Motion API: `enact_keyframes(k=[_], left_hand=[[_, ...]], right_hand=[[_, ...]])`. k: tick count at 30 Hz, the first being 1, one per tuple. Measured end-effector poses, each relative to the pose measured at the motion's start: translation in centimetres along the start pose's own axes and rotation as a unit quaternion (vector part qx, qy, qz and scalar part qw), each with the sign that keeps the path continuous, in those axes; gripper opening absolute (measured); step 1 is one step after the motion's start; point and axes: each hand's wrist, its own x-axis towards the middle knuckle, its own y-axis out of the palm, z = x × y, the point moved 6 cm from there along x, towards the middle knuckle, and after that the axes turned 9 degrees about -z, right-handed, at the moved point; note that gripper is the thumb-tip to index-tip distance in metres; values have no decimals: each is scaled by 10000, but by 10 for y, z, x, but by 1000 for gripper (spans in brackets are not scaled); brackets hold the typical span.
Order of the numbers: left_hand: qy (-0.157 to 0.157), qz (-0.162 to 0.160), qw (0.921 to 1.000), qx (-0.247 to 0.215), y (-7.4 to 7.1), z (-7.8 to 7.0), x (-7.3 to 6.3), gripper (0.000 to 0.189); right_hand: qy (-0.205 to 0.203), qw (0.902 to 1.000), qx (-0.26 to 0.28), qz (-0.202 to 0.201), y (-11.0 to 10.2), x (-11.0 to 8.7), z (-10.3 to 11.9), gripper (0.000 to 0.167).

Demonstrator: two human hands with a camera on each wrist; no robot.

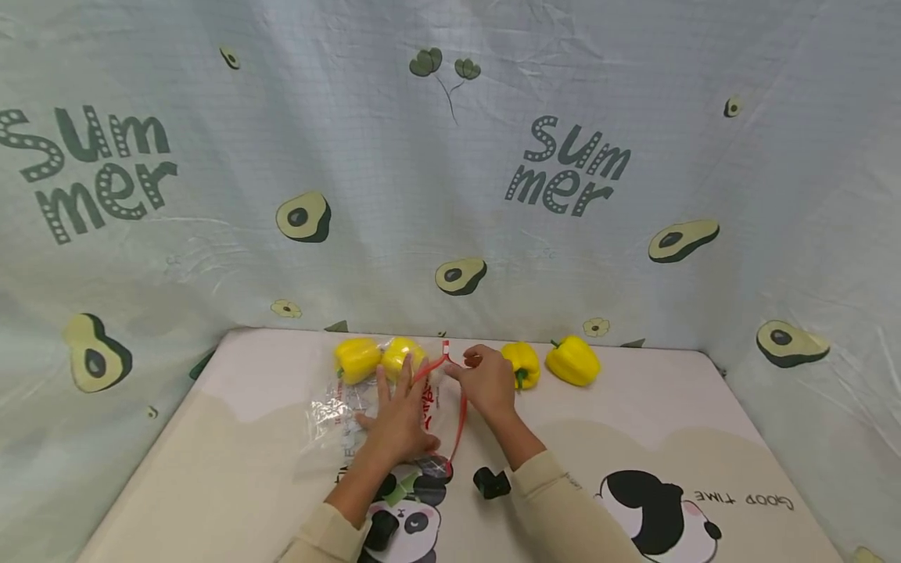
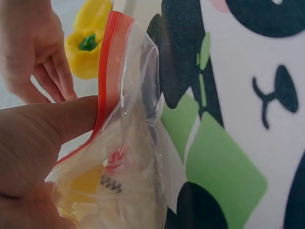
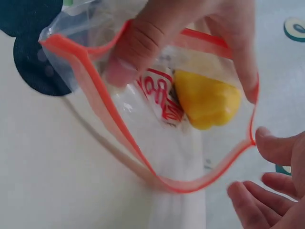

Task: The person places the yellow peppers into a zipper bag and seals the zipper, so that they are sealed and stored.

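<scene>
A clear zip bag [image 1: 331, 414] with a red zip edge [image 3: 114, 109] lies on the table, its mouth spread wide toward the right. Two yellow bell peppers [image 1: 357, 360] sit in its far part; one bell pepper [image 3: 207, 99] shows through the mouth in the right wrist view. My left hand [image 1: 401, 422] lies over the bag with fingers spread, thumb and fingers stretching the mouth apart. My right hand [image 1: 487, 381] is at the far corner of the mouth, its thumb [image 3: 276, 145] right at the red edge and the other fingers loosely bent, apart from the thumb.
Two more yellow bell peppers, one upright pepper [image 1: 522, 365] and one tilted pepper [image 1: 573, 360], stand right of the right hand near the table's back edge. A printed curtain [image 1: 380, 156] hangs behind the table. Black wrist devices [image 1: 491, 482] sit by both forearms.
</scene>
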Motion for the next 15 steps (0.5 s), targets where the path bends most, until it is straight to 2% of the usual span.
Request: enact_keyframes(k=[10,15], left_hand=[[-6,97,9999,-92,1,1,1,129],[35,84,9998,-169,1,1,0,129]], right_hand=[[384,9959,335,-745,-41,12,-15,32],[546,9936,473,-864,-56,19,-32,36]])
